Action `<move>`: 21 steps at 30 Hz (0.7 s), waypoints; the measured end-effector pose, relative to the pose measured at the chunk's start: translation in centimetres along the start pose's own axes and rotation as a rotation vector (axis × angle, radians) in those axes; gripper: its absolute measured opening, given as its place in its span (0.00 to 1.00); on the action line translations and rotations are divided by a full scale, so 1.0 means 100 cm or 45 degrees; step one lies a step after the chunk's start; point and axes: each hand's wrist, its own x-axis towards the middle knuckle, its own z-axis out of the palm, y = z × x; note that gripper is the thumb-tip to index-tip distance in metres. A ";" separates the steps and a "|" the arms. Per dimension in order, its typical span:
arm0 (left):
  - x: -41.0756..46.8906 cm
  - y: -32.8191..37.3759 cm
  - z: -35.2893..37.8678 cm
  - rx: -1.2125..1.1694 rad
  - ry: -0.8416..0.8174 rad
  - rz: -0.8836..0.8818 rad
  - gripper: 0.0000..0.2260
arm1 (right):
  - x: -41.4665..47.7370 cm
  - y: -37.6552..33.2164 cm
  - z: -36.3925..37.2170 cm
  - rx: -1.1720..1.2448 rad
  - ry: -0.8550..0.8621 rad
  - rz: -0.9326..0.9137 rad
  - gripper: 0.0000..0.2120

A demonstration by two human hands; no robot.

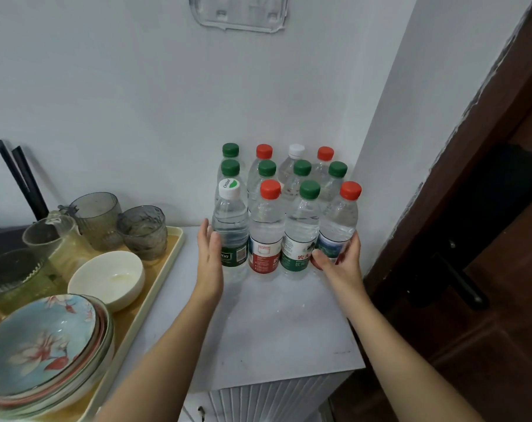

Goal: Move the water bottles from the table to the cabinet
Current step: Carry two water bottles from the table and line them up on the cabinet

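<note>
Several water bottles with green, red and white caps stand in rows on the white cabinet top (267, 324), against the wall corner. My left hand (209, 254) lies flat, fingers straight, against the left side of the front-left bottle with the white cap (230, 220). My right hand (339, 258) curls around the lower part of the front-right bottle with the red cap (339, 220), thumb on its label. Between them stand a red-capped bottle (266, 226) and a green-capped bottle (301, 229).
A beige tray (155, 287) to the left holds glass cups (142, 231), a white bowl (107, 278) and stacked floral plates (45, 348). A dark wooden door (471, 239) with a black handle stands close on the right. White walls rise behind.
</note>
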 end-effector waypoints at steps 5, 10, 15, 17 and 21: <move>0.033 0.016 0.000 -0.261 -0.089 -0.217 0.32 | 0.019 0.002 -0.015 -0.108 -0.139 0.029 0.37; 0.061 0.029 -0.004 -0.298 -0.207 -0.514 0.32 | 0.026 0.017 -0.015 -0.116 -0.098 0.005 0.40; 0.068 0.024 0.001 -0.383 -0.236 -0.580 0.31 | 0.025 0.022 -0.009 -0.090 -0.034 -0.008 0.42; 0.068 0.022 0.001 -0.414 -0.184 -0.605 0.30 | 0.025 0.022 -0.007 -0.093 -0.018 -0.006 0.43; 0.067 0.025 0.001 -0.447 -0.267 -0.568 0.31 | 0.025 0.023 -0.007 -0.097 -0.017 -0.015 0.43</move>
